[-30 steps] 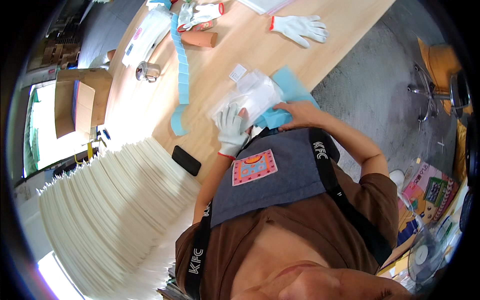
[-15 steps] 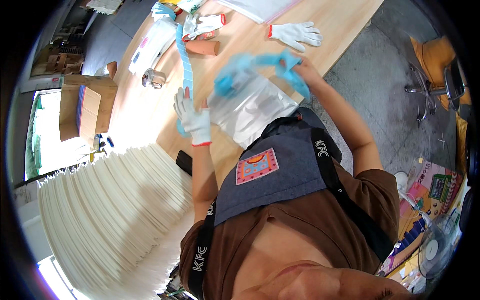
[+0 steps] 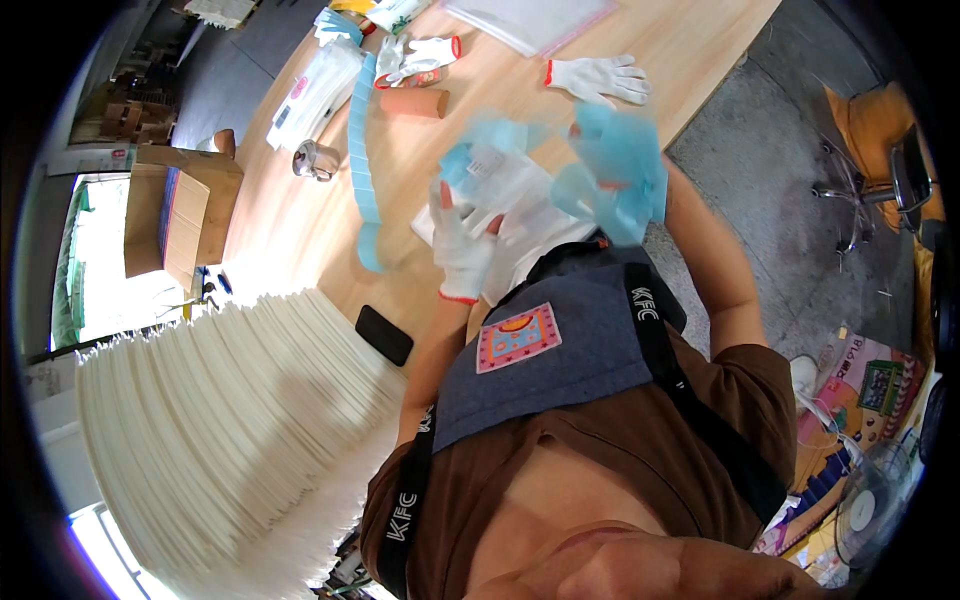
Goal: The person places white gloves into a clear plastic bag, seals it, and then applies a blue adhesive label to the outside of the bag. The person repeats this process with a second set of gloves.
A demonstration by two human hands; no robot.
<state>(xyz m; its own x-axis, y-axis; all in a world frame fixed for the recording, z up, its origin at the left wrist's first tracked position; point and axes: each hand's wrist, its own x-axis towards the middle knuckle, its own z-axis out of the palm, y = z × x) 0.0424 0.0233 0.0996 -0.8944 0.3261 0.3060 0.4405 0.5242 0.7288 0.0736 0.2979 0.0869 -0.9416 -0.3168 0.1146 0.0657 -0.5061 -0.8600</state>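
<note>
My left hand (image 3: 455, 240), in a white knit glove with a red cuff, is raised in front of my chest and grips a clear plastic bag (image 3: 525, 195) with white contents. My right hand (image 3: 652, 195) is mostly hidden behind a light blue cloth (image 3: 610, 165) that it holds up, blurred by motion. A second blurred patch of the blue cloth (image 3: 480, 150) shows above the bag. Both hands hover over the near edge of the wooden table (image 3: 300, 250).
On the table lie a loose white glove (image 3: 600, 75), a cardboard tube (image 3: 412, 102), a long strip of blue pieces (image 3: 360, 150), a metal cup (image 3: 315, 160), a black phone (image 3: 384, 335) and clear bags (image 3: 530, 20). An open cardboard box (image 3: 165, 215) stands at the left, a chair (image 3: 880, 160) at the right.
Both hands have risen off the table. The left hand moved from beside the blue strip onto the bag, and the right hand swung the blue cloth up and to the right.
</note>
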